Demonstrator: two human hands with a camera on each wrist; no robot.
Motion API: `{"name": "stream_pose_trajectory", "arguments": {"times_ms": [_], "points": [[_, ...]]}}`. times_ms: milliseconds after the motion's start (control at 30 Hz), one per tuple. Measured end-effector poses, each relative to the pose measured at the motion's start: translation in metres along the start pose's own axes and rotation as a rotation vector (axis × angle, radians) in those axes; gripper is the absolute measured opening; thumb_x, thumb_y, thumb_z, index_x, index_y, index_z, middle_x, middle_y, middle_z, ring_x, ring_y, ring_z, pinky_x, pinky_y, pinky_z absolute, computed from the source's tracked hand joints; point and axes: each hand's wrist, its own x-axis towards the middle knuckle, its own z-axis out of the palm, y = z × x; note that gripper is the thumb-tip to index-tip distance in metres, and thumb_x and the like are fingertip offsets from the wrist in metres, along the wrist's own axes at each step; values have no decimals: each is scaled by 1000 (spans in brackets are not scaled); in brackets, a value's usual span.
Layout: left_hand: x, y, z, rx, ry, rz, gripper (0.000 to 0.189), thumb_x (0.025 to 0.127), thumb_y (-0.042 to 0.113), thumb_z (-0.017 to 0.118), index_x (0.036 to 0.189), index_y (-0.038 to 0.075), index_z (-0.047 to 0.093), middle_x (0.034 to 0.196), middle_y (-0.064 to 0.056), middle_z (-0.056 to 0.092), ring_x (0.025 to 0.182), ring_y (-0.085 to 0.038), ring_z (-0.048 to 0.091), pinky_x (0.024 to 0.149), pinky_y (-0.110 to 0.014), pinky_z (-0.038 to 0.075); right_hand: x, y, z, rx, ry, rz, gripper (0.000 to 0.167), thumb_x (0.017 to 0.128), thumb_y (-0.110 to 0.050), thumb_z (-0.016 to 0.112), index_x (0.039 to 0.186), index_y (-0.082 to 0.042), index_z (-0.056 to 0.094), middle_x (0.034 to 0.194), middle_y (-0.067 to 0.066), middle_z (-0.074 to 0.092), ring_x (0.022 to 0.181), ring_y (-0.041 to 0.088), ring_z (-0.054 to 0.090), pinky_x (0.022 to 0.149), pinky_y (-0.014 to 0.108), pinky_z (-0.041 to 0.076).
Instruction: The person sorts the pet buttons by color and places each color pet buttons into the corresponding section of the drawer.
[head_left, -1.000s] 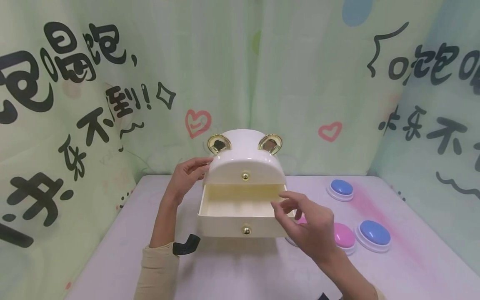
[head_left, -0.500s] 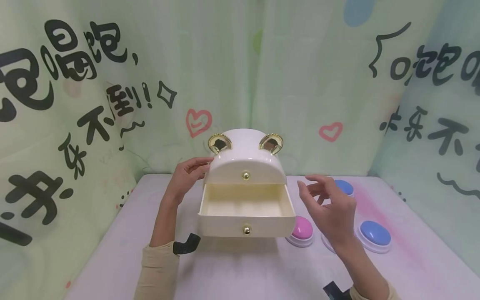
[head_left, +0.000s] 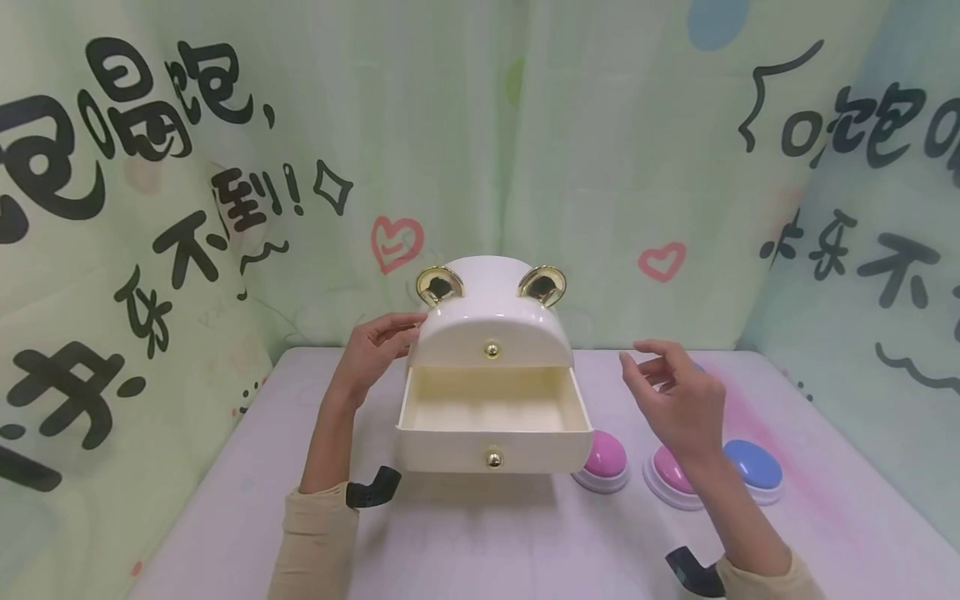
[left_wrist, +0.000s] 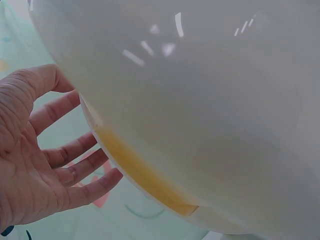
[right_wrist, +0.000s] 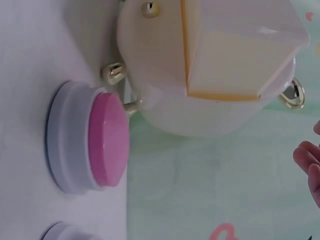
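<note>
A glossy white storage box [head_left: 487, 329] with two gold-rimmed ears stands in the middle of the table. Its lower drawer [head_left: 450, 452], with a gold knob [head_left: 493, 459], is pulled out and shows a bare cream inside. The upper drawer above it is closed. My left hand [head_left: 367, 358] rests its fingertips against the box's left side; in the left wrist view the fingers [left_wrist: 82, 172] are spread at the curved rim. To the right of the box, my right hand [head_left: 682, 400] hovers with loosely bent fingers and holds nothing. Only its fingertips [right_wrist: 305, 157] show in the right wrist view.
Pink push buttons [head_left: 604, 457] on white bases stand right of the drawer, one partly behind my right arm. A blue button [head_left: 753, 463] is farther right; another is mostly hidden behind the right hand. A printed green curtain [head_left: 585, 167] encloses the table [head_left: 480, 542].
My right hand has moved away from the drawer's right edge, to the right and slightly up, uncovering a pink button. The left hand, box and pulled-out drawer have stayed in place.
</note>
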Motion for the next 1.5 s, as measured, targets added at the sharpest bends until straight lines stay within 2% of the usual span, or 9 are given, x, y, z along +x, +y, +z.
{"name": "stream_pose_trajectory", "arguments": {"times_ms": [233, 500, 600, 700, 800, 967, 1167, 1400, 1500], "points": [[0, -1, 0, 9, 1, 3, 35, 100, 19, 67, 132, 6, 68, 137, -11, 65, 114, -13, 64, 95, -39, 55, -12, 28, 5, -66, -110, 35, 23, 84, -6, 81, 103, 2, 71, 74, 15, 74, 59, 27, 69, 50, 11, 40], [0, -1, -1, 3, 7, 10, 35, 100, 19, 67, 132, 6, 68, 137, -11, 65, 114, -14, 64, 100, -51, 53, -21, 63, 4, -98, -170, 23, 21, 82, -9, 80, 100, -1, 72, 70, 10, 73, 57, 27, 69, 42, 18, 35], [0, -1, -1, -2, 6, 16, 35, 100, 18, 67, 132, 6, 68, 136, -11, 65, 115, -15, 64, 100, -51, 53, -23, 72, -1, -103, -202, 67, 20, 82, -12, 80, 99, -4, 72, 71, 8, 74, 60, 26, 69, 44, 17, 37], [0, -1, -1, -2, 4, 17, 34, 100, 18, 66, 132, 6, 68, 137, -11, 65, 115, -16, 65, 100, -52, 52, -24, 82, -9, -88, -250, 105, 20, 82, -12, 81, 99, -6, 72, 74, 9, 75, 61, 18, 70, 49, 15, 40], [0, -1, -1, -3, 3, 15, 35, 100, 18, 66, 132, 6, 68, 137, -12, 65, 116, -16, 64, 101, -54, 51, -26, 93, -17, -65, -324, 146, 23, 83, -12, 83, 102, -7, 72, 79, 10, 76, 65, 4, 67, 56, 10, 44], [-1, 0, -1, 0, 4, 9, 35, 100, 18, 66, 132, 5, 68, 137, -12, 65, 114, -14, 65, 101, -52, 52, -31, 106, -32, -50, -448, 211, 26, 88, -16, 81, 109, -4, 71, 86, 10, 75, 73, -1, 62, 61, 13, 50], [-1, 0, 1, -22, 6, 12, 34, 100, 17, 67, 132, 4, 68, 136, -13, 65, 112, -11, 65, 103, -60, 48, -41, 125, -46, -21, -467, 222, 24, 87, -12, 81, 106, -2, 70, 88, 14, 75, 75, -11, 58, 62, 10, 49], [-1, 1, 0, -13, 3, 7, 35, 100, 17, 66, 133, 4, 67, 137, -14, 65, 114, -13, 65, 103, -54, 50, -43, 146, -62, -1, -585, 399, 40, 94, -28, 76, 118, 3, 66, 105, 22, 74, 81, -18, 55, 68, 9, 50], [-1, 1, 0, -9, 2, 2, 35, 100, 18, 66, 133, 4, 67, 137, -13, 65, 115, -14, 64, 101, -49, 52, -45, 152, -68, 23, -637, 444, 46, 96, -32, 74, 123, 4, 65, 113, 24, 71, 85, -21, 53, 72, 7, 49]]}}
